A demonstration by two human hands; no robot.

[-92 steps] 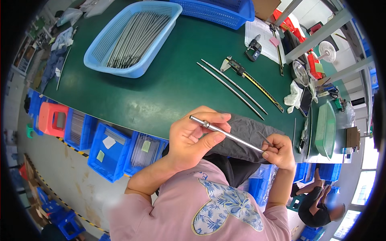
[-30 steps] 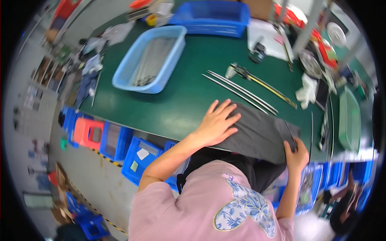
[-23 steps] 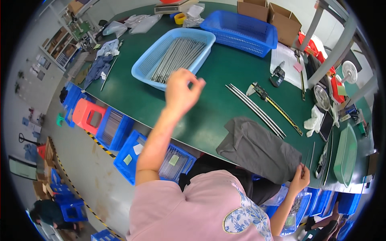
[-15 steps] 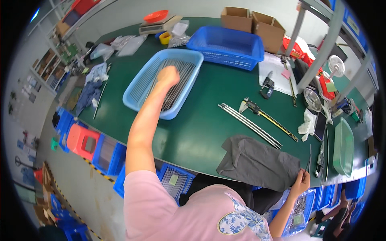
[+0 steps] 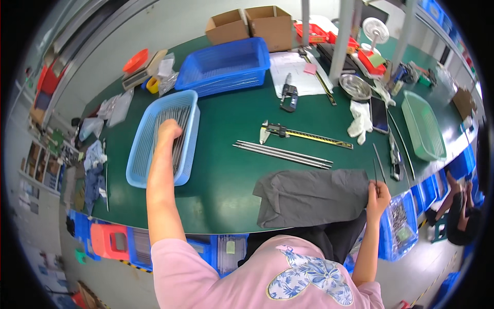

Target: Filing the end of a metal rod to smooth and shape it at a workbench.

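Reaching into the light-blue basket (image 5: 192, 139), my left hand (image 5: 170, 129) sits over the metal rods (image 5: 179, 148); its fingers are hidden from me, so I cannot tell whether they grip one. My right hand (image 5: 378, 194) pinches a thin dark rod (image 5: 375, 172) beside the grey cloth (image 5: 314, 195). Three loose rods (image 5: 283, 153) lie on the green surface (image 5: 221, 195), near the caliper (image 5: 309, 136).

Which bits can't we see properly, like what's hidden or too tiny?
All in the head view:
Left hand: its fingertips, in the light blue basket, are hidden by the hand itself, so I can't tell if it grips any grey rods.
Thin dark stick: the right hand hides its lower end.
Cardboard boxes: their front walls hide the bottoms inside.
Caliper: display too small to read.
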